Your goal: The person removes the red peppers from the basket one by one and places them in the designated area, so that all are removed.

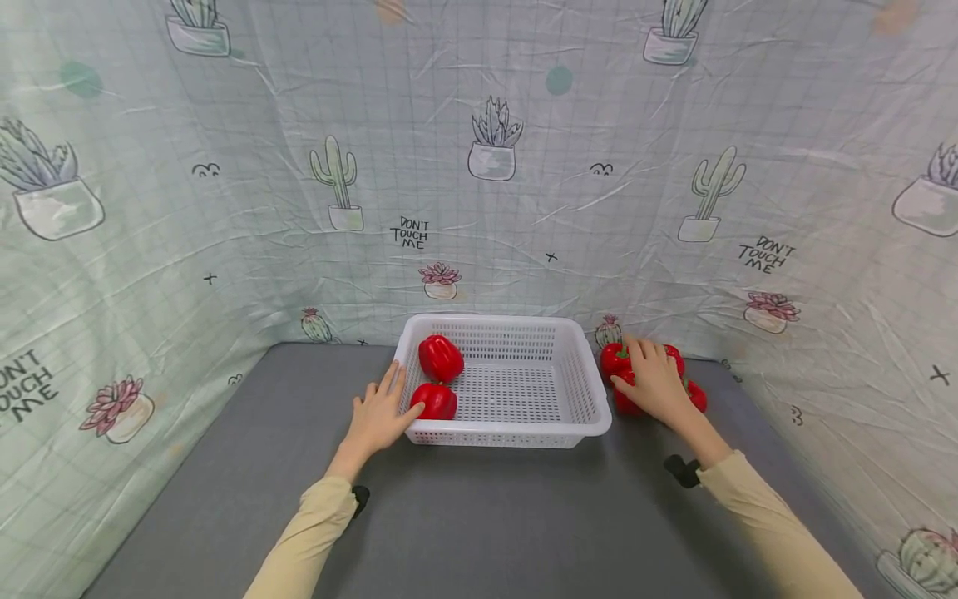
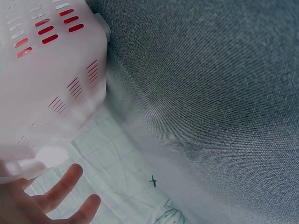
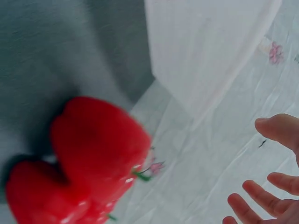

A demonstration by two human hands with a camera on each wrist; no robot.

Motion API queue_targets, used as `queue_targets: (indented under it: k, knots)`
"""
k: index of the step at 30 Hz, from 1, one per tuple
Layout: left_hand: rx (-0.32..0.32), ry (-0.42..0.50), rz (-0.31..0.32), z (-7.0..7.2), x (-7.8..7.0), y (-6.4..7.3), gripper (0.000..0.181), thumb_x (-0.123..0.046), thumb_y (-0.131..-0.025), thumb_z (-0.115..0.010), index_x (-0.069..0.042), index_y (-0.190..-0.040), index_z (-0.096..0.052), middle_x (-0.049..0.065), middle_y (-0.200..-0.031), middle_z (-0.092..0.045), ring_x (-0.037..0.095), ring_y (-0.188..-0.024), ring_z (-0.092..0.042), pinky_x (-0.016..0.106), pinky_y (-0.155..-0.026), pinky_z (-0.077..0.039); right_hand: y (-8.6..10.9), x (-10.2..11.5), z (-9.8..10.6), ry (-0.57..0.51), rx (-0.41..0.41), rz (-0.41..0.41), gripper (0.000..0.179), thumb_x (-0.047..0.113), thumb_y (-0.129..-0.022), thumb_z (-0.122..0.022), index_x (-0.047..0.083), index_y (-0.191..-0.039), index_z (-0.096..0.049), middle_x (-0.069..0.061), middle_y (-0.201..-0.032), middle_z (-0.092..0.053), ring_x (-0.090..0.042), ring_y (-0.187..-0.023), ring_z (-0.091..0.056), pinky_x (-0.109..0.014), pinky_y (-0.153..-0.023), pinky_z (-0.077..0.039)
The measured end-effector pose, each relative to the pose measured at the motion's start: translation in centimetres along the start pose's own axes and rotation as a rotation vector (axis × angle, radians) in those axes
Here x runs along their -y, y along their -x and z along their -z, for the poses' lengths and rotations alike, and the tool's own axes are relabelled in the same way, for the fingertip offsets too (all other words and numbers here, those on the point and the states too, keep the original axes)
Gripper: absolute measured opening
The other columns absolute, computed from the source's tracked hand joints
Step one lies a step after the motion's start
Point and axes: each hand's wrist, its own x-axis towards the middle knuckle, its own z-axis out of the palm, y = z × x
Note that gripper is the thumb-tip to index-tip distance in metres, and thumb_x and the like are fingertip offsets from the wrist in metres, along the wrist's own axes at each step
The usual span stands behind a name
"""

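Saw beige sleeves closest, stretched over the near side of the grey bench. Found loose red peppers clustered toward the far right corner, just beside a white basket with two other peppers along its left side. Held the right hand over the cluster, fingers parted and empty; laid the left hand, fingers spread, at the basket's near left corner. Judged picking up a pepper the likely step; next, called for closing around one and lifting.
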Motion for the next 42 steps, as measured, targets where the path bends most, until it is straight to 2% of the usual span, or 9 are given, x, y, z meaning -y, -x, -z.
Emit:
queue_targets:
  k: [10,16,27,33,42]
  knots:
    - [0.001,-0.005,0.008,0.1,-0.1,-0.1,0.075,-0.049,-0.082,-0.048,-0.004,-0.14,-0.027,0.015,-0.148,-0.021,0.04,-0.112,-0.039,0.065,-0.084,-0.032,-2.8,4.2,-0.1,0.035,0.026,0.146,0.068,0.022,-0.072,-0.072,0.001,-0.128,-0.041,-0.022,-0.119,-0.05,-0.04,-0.106,-0.044,-0.057,-0.083,-0.037]
    - [-0.012,-0.006,0.004,0.2,-0.1,-0.1,0.075,-0.047,-0.082,-0.049,-0.003,-0.139,-0.028,0.016,-0.147,-0.022,0.04,-0.111,-0.04,0.064,-0.083,-0.033,-4.5,6.7,-0.6,0.052,0.068,0.23,0.064,0.026,-0.075,-0.07,0.008,-0.13,-0.042,-0.016,-0.119,-0.051,-0.036,-0.109,-0.044,-0.053,-0.086,-0.036]
    - [-0.01,-0.007,0.002,0.0,-0.1,-0.1,0.076,-0.048,-0.082,-0.049,-0.004,-0.14,-0.027,0.015,-0.147,-0.022,0.04,-0.112,-0.04,0.066,-0.084,-0.032,-8.0,9.4,-2.2,0.024,0.141,0.373,0.055,0.025,-0.078,-0.067,0.013,-0.128,-0.047,-0.01,-0.117,-0.053,-0.029,-0.106,-0.047,-0.049,-0.083,-0.041]
    - [-0.01,-0.002,-0.006,0.1,-0.2,-0.2,0.076,-0.049,-0.082,-0.049,-0.004,-0.14,-0.027,0.015,-0.147,-0.021,0.04,-0.112,-0.04,0.067,-0.084,-0.032,-10.0,10.3,-4.4,-0.007,0.19,0.374,0.05,0.023,-0.08,-0.065,0.015,-0.126,-0.049,-0.008,-0.119,-0.052,-0.027,-0.109,-0.046,-0.05,-0.089,-0.038]
    - [0.001,-0.01,0.007,0.0,0.0,-0.1,0.076,-0.048,-0.082,-0.048,-0.004,-0.14,-0.026,0.015,-0.148,-0.021,0.04,-0.113,-0.039,0.067,-0.085,-0.031,-12.0,12.1,-7.8,0.002,0.219,0.365,0.046,0.02,-0.08,-0.065,0.015,-0.124,-0.05,-0.006,-0.121,-0.051,-0.027,-0.113,-0.045,-0.051,-0.09,-0.038]
